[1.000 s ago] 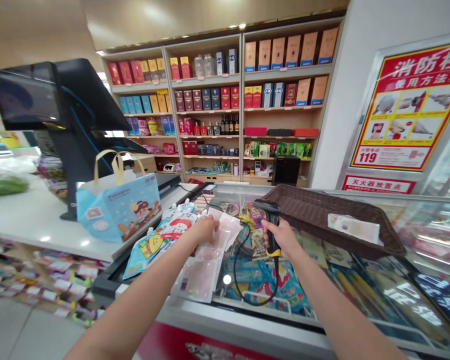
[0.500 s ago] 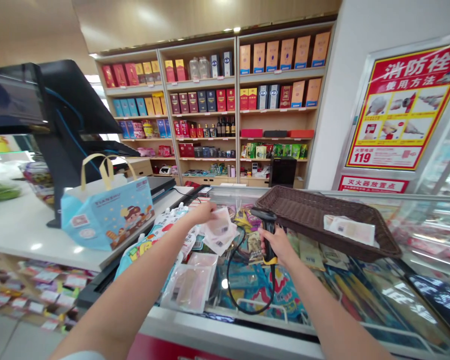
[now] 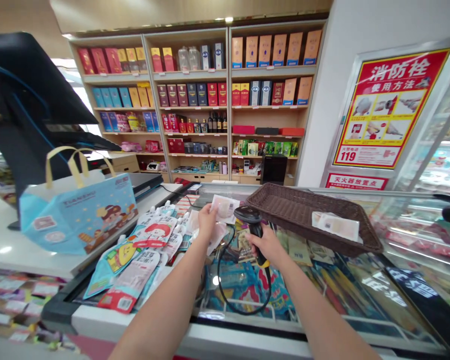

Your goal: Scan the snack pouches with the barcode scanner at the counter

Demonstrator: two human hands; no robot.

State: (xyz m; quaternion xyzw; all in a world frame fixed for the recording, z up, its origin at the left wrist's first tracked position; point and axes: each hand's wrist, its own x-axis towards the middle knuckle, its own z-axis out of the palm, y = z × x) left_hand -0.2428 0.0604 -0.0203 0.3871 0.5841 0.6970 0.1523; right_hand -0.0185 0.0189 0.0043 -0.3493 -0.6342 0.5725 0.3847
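My left hand pinches a clear pink food packet and holds it up just left of the scanner's head. My right hand is wrapped round the yellow-and-black grip of a black barcode scanner, whose coiled black cable loops down over the freezer's glass lid. Several spouted drink pouches with cartoon prints lie spread on the glass below and left of my left hand.
A brown wicker tray with a white packet in it rests on the freezer to the right. A blue cartoon gift bag stands on the white counter beside the black till screen. Shelves of boxed goods line the back wall.
My left hand lifted one clear packet off the glass and raised it beside the scanner's head. The scanner hand shifted slightly left. The camera view swung right.
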